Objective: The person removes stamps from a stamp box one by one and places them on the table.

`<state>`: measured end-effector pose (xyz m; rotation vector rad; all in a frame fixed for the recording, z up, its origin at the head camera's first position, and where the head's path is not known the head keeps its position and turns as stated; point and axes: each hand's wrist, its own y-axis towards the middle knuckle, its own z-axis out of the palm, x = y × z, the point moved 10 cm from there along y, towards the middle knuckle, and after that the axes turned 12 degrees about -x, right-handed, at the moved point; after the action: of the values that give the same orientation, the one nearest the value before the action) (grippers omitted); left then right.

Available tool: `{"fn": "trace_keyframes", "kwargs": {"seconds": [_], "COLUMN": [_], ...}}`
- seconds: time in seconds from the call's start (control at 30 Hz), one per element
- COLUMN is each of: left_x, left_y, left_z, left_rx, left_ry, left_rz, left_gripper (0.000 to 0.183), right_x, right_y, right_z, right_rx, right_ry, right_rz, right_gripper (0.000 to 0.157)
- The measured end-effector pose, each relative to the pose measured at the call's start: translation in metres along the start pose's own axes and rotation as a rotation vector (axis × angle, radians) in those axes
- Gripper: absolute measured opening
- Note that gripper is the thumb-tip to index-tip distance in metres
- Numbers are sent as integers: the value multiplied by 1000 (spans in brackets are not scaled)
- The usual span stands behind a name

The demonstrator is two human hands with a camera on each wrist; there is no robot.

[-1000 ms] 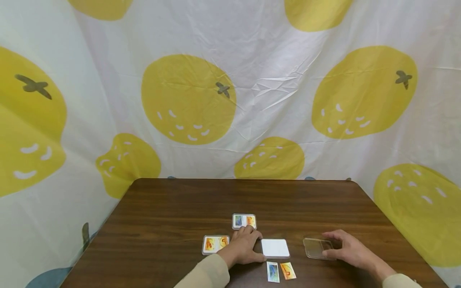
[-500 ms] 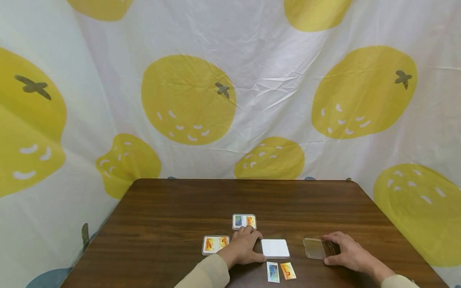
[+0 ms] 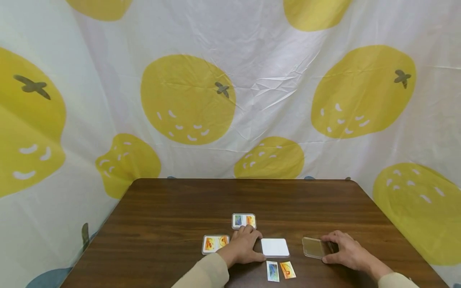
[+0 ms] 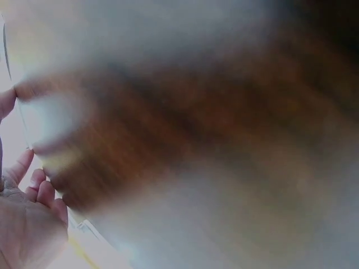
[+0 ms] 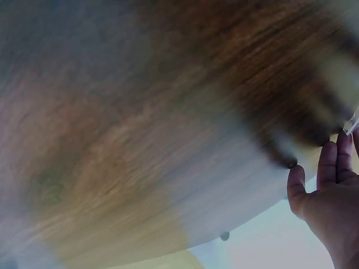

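In the head view my left hand (image 3: 244, 245) rests on the table, thumb and index finger holding the left corners of a flat clear case (image 3: 275, 257) with a white card (image 3: 275, 247) in it. Further right, my right hand (image 3: 347, 250) holds a clear plastic lid (image 3: 313, 247) by its near and far edges, low over or on the table. Two small stamp-like pictures, a blue-green one (image 3: 273, 272) and an orange one (image 3: 288, 270), lie just in front of the case. In the right wrist view a sliver of clear plastic (image 5: 351, 123) shows at my fingertips.
A filled case with two orange pictures (image 3: 215, 244) lies left of my left hand. Beyond that hand sits another filled case with one blue-green and one orange picture (image 3: 244, 221). Behind the brown wooden table (image 3: 180, 200) hangs a fruit-patterned cloth (image 3: 266, 108).
My right thumb has slid from over the lid to its near edge, and the fingers have shifted slightly on the far edge. The left hand, case and small pictures stay put.
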<state>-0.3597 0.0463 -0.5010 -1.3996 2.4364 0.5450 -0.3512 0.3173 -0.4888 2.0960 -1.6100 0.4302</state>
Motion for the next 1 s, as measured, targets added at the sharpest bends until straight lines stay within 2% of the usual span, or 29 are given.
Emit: {"fn": "trace_keyframes", "kwargs": {"seconds": [0.3,0.53,0.77,1.0], "left_x": [-6,-4,-8,-14], "left_y": [-1,3,8,14], "left_z": [-9,-19,-31,-28], "left_rx": [2,-21,-63,-56], "left_ry": [26,-22,-40,-47], "left_rz": [42,37,57,82], "left_gripper": [56,57,67,76], "right_x": [6,25,48,76], "right_y": [0,6,14,21], "right_z": [-4,-2,10,21], "right_rx": [-31,-41,-14,5], "right_ry": [18,70,111,128], "right_rz": [-21,-32,-50,-105], "right_gripper": [58,59,61,59]}}
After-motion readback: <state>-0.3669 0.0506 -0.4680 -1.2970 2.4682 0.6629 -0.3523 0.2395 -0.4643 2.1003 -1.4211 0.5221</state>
